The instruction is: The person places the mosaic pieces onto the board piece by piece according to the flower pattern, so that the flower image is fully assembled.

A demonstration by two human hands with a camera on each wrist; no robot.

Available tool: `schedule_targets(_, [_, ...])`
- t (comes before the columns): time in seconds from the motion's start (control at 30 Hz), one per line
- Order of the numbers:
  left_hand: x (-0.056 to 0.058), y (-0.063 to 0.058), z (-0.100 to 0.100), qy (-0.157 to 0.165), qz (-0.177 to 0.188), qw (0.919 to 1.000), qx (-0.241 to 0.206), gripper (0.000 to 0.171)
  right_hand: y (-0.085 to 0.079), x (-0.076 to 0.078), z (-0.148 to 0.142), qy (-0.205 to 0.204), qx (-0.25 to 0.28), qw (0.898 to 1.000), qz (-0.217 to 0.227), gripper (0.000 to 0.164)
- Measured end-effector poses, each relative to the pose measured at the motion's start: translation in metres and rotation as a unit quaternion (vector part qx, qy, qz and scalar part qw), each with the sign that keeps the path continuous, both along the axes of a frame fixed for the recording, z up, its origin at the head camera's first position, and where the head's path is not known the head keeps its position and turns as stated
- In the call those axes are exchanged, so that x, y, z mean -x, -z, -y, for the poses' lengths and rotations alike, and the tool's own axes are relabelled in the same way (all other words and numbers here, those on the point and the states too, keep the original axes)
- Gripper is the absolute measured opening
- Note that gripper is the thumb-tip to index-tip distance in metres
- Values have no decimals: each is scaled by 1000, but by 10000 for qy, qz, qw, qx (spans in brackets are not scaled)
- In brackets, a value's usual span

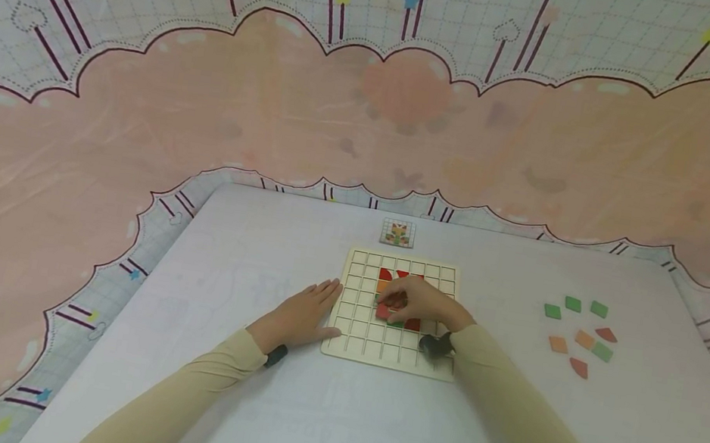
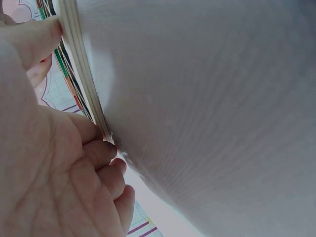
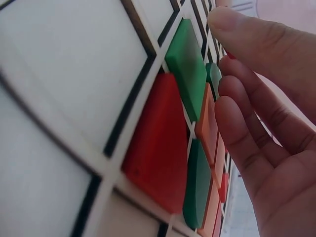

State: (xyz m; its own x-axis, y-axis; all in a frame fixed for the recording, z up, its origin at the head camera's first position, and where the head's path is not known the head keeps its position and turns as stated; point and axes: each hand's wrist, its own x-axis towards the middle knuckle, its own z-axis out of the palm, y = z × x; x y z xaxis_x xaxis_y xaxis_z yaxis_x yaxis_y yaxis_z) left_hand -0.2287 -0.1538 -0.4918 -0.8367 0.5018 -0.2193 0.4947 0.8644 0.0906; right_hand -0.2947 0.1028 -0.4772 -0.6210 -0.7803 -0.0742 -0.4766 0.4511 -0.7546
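Note:
A pale gridded board (image 1: 353, 345) lies on the white table with red, orange and green tiles set in its middle cells. My left hand (image 1: 303, 315) rests against the board's left edge, its fingers and thumb touching the rim; the left wrist view shows this edge (image 2: 81, 64) close up. Over the board's middle, my right hand (image 1: 422, 300) pinches a red tile (image 3: 228, 54), mostly hidden by the thumb and fingers. Below the fingertips in the right wrist view sit a seated red tile (image 3: 158, 148), a green tile (image 3: 187, 69) and an orange tile (image 3: 207, 123).
A small picture card (image 1: 397, 233) with a coloured grid pattern lies behind the board. To the right are several loose tiles, among them a green tile (image 1: 573, 304), an orange tile (image 1: 558, 344) and a red curved tile (image 1: 579, 367). A patterned cloth (image 1: 369, 124) hangs behind the table.

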Motion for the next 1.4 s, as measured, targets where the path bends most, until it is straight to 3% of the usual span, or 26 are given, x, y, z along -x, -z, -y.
schedule_targets(0.73, [0,-1,0,-75,88,9999,3,84,1,1,14,-177,-633,9965,-510,32])
schedule_targets(1.4, [-1,0,0,-89,61,9999,-43,85,-2,-4,11,-75,-544,9974,-477,26])
